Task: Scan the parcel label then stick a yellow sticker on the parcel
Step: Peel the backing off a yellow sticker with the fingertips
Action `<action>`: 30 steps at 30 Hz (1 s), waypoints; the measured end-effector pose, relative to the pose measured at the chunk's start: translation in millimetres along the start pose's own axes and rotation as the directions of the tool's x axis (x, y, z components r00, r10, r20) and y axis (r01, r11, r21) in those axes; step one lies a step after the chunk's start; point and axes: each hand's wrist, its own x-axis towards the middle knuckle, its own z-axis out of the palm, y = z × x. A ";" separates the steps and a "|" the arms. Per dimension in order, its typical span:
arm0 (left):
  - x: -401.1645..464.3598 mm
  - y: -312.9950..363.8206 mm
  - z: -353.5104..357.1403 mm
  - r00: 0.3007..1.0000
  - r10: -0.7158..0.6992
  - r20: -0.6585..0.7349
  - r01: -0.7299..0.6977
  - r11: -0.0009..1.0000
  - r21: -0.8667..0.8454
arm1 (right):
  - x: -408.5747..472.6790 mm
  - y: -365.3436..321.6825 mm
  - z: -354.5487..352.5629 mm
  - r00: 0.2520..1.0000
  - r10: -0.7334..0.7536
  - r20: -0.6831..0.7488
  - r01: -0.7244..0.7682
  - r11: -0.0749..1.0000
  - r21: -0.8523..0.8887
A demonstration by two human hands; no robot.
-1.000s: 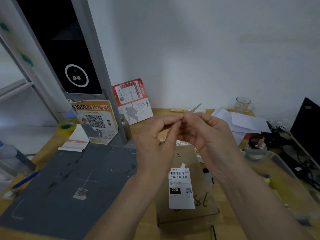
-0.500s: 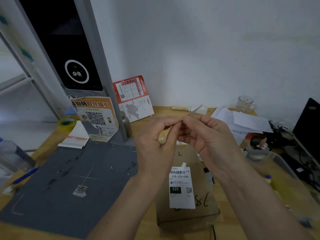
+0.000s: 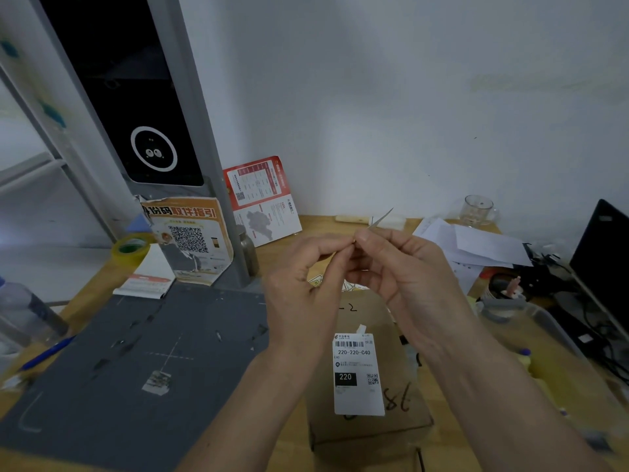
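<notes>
A brown cardboard parcel (image 3: 403, 424) lies flat on the wooden desk below my hands, with a white label (image 3: 358, 374) reading 220-220-C40 on its top. Both hands are raised above the parcel, fingertips meeting. My left hand (image 3: 306, 294) and my right hand (image 3: 405, 277) pinch a thin sticker sheet (image 3: 380, 219) seen edge-on; its tip sticks up past my right fingers. The sticker's colour is hard to tell. The tall scanner stand (image 3: 153, 155) with a black screen rises at the left.
A grey scanning mat (image 3: 136, 369) covers the desk's left side. A tape roll (image 3: 131, 250), leaflets (image 3: 262, 199), a blue pen (image 3: 47, 352) and a bottle (image 3: 20, 315) sit at the left. Papers (image 3: 476, 247), a glass cup (image 3: 478, 209), a plastic bin (image 3: 531, 321) and a dark monitor (image 3: 602, 257) are at the right.
My hands stay pinched on the thin sheet, with only small finger shifts. The view has tilted slightly; the parcel has not moved.
</notes>
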 end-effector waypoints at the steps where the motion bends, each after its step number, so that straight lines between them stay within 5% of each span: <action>1: 0.3 0.1 0.6 1.000 -0.018 -0.001 0.018 1.000 -0.016 | 0.3 0.1 -0.2 1.000 0.001 -0.004 -0.001 1.000 0.000; 30: 8.5 5.1 13.1 0.967 -0.251 0.040 0.254 0.946 -0.201 | 7.4 2.7 -8.3 0.986 -0.142 -0.087 0.130 0.983 -0.130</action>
